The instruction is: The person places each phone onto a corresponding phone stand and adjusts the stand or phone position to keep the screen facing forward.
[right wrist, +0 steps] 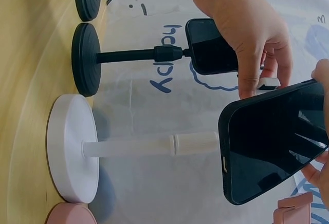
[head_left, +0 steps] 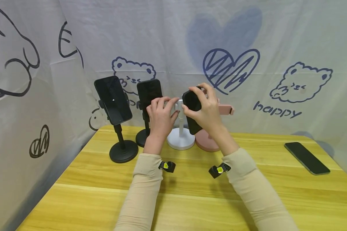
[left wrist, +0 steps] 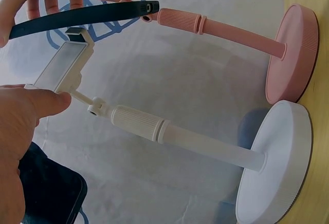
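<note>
A white phone stand [head_left: 181, 141] is upright on the table, its clamp [left wrist: 60, 66] tilted back. My left hand [head_left: 161, 117] pinches one end of that clamp, with the thumb on its near edge in the left wrist view. In my right hand [head_left: 209, 110] is a black smartphone [head_left: 193, 123], gripped by its edges between thumb and fingers. The phone [right wrist: 267, 147] is held just in front of the clamp, and a gap shows between them in the left wrist view. The phone hides most of the clamp in the right wrist view.
Two black stands, a front one [head_left: 123, 151] and a rear one [head_left: 141, 138], hold phones on the left. A pink stand [head_left: 207, 141] is right beside the white one. Another phone [head_left: 306, 158] lies flat at the right. A printed cloth [head_left: 167, 41] hangs behind the table.
</note>
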Action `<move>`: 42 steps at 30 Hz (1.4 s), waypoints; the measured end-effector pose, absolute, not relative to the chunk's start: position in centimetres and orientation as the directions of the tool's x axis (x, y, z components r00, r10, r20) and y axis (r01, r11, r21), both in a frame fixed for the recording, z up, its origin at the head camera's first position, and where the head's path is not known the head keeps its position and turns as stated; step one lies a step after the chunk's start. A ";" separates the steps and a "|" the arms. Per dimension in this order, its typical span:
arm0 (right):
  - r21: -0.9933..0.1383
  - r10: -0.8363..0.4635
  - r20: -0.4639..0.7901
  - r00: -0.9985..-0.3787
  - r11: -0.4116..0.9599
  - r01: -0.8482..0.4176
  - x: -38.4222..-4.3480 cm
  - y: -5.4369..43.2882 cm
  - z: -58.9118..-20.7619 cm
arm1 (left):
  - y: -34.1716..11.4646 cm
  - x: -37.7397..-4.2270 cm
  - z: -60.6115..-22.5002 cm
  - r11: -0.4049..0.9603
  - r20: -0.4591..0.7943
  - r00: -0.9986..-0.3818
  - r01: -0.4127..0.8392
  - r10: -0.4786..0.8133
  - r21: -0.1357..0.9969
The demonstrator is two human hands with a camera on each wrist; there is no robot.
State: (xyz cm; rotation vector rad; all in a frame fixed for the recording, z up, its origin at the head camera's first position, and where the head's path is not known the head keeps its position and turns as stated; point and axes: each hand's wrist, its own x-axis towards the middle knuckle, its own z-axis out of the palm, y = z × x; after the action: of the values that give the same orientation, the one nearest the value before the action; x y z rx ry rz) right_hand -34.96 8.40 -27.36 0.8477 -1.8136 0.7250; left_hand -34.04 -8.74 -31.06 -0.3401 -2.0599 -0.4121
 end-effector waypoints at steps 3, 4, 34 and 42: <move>-0.116 -0.227 0.930 -0.291 0.569 -0.814 -34.9 8.3 -27.3 | -8.8 -34.1 -31.0 0.901 0.871 -0.487 0.406 0.070 0.154; -0.120 -0.225 0.929 -0.293 0.566 -0.816 -34.9 8.2 -27.3 | -8.8 -34.1 -31.1 0.900 0.871 -0.487 0.408 0.070 0.156; -0.212 -0.166 0.928 -0.334 0.501 -0.839 -35.2 7.5 -26.5 | -8.9 -34.1 -31.1 0.898 0.878 -0.473 0.412 0.067 0.153; -0.222 -0.170 0.925 -0.340 0.484 -0.847 -35.1 7.4 -26.3 | -8.9 -34.1 -31.1 0.896 0.878 -0.473 0.417 0.071 0.152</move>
State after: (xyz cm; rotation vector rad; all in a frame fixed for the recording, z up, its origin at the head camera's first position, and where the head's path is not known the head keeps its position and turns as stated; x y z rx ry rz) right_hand -35.13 7.37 -26.28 0.8581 -1.7996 0.9120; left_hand -34.13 -8.86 -31.15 -0.3525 -2.0389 -0.4262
